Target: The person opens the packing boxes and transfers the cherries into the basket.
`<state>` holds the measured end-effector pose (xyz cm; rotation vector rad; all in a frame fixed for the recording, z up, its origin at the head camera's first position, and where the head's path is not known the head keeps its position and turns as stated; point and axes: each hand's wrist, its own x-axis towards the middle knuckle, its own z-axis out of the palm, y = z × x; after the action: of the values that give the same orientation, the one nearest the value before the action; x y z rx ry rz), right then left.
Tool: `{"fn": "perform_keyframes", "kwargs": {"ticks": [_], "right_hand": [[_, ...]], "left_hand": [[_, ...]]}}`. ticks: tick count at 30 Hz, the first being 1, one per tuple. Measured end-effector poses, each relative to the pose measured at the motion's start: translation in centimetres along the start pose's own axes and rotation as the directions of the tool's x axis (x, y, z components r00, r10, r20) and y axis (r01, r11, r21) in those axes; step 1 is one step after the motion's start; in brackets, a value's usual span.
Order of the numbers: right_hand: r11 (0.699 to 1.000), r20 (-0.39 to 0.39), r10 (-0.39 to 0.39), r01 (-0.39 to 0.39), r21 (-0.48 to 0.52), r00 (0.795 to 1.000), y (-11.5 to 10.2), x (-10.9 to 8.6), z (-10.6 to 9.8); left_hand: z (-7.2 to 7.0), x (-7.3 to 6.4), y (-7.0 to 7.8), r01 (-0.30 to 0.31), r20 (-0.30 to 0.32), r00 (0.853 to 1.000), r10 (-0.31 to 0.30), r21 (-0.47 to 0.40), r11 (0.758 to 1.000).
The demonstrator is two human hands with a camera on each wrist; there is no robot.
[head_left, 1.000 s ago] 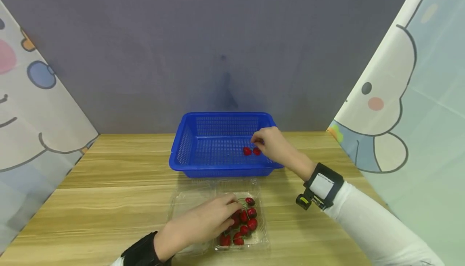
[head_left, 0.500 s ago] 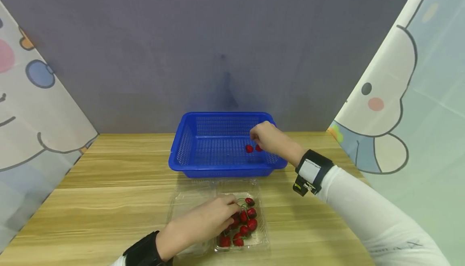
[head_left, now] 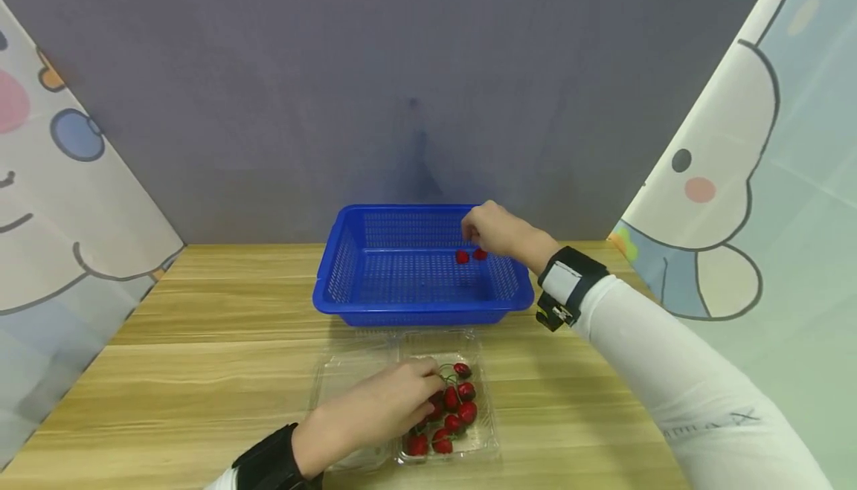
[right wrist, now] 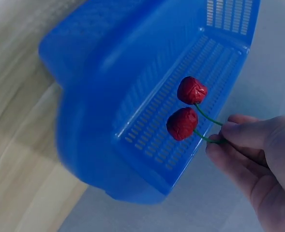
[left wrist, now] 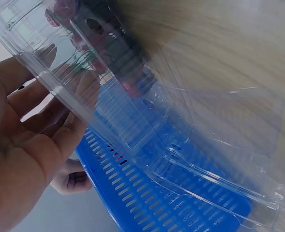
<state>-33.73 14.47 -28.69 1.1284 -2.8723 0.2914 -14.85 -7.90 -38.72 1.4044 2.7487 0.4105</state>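
My right hand is above the right side of the blue plastic basket. Thumb and fingertips pinch the green stems of two red cherries, which hang over the basket's slotted floor in the right wrist view. Lower down, my left hand reaches over a clear hinged plastic box with several cherries in it. Its fingers are loosely bent among the stems, seen partly through the clear wall in the left wrist view. No cherry shows clearly gripped there; the fingertips' contact is blurred.
The box's transparent lid lies folded out to the left, partly under my left forearm. A wooden tabletop carries everything. Behind it rises a grey panel, with cartoon-printed panels on both sides.
My right hand has moved away toward the basket's back, carrying the two cherries slightly right and farther over the basket. The left hand has stayed nearly still at the clear box.
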Motion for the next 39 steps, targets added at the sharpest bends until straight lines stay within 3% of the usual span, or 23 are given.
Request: {"fn": "perform_keyframes", "kwargs": {"ticks": [9,18,39], "right_hand": [[0.999,-0.009,0.040,-0.040,0.001,0.999,0.9,1.6,-0.6],[0.995,0.014,0.093,-0.092,-0.036,0.996,1.8,2.8,0.2],[0.988,0.067,0.108,-0.100,-0.118,0.992,3.0,2.9,1.2]], "left_hand": [[0.2,-0.1,0.5,-0.039,0.014,0.999,0.039,0.019,0.999],[0.3,0.3,0.8,-0.063,0.022,0.998,0.063,0.026,0.998],[0.5,0.7,1.1,-0.061,0.019,0.998,0.060,0.042,0.997]]}}
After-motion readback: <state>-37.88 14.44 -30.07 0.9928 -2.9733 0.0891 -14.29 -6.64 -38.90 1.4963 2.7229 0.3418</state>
